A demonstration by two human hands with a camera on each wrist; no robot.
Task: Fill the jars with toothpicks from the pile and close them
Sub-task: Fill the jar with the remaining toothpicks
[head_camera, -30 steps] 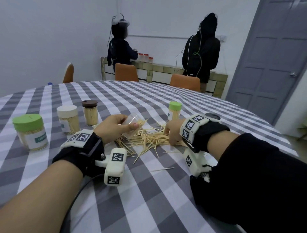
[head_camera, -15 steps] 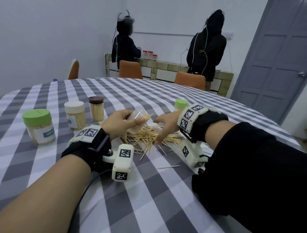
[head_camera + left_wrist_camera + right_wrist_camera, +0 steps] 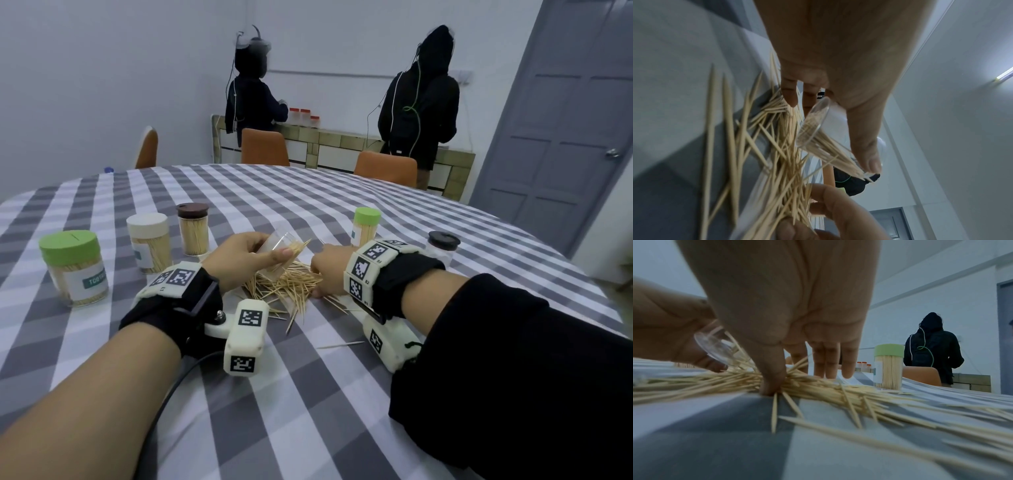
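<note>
**Tilted jar held over the toothpick pile**

The left hand (image 3: 239,260) grips a clear jar (image 3: 279,248), thumb along its side and fingers curled round it; the jar is tilted, mouth toward the right hand (image 3: 330,270), with a few toothpicks inside. Directly below lies the pile (image 3: 287,286) on the checked worktop (image 3: 308,394). The right hand's grip is partly closed: thumb (image 3: 772,382) and fingers (image 3: 826,363) press down into the pile, gathering toothpicks between them. Filled, capped jars stand either side.
</note>
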